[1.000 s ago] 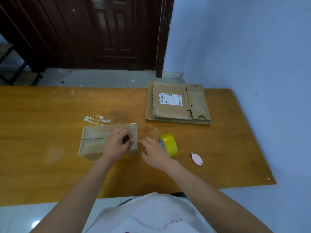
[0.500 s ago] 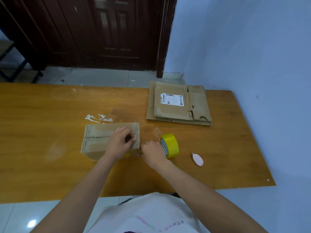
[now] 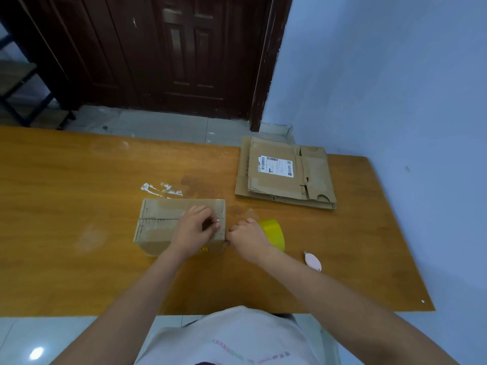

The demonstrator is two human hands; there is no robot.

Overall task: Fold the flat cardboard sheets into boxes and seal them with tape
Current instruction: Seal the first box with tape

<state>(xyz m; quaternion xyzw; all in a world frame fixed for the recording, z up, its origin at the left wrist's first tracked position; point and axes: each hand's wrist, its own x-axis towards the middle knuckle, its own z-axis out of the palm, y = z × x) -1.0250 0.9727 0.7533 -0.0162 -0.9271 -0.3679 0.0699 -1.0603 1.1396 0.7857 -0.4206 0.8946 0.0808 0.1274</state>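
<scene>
Two hands' fingers curl: left hand on box, right hand hiding tape roll; flat sheets behind.

a single head-worn wide-angle camera looks forward and steeply down over the table, close above both forearms.

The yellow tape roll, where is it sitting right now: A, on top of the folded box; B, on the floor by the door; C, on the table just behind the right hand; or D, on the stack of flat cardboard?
C: the yellow tape roll stands on the table right behind the right hand, between the folded box and the small pink cutter.
</scene>
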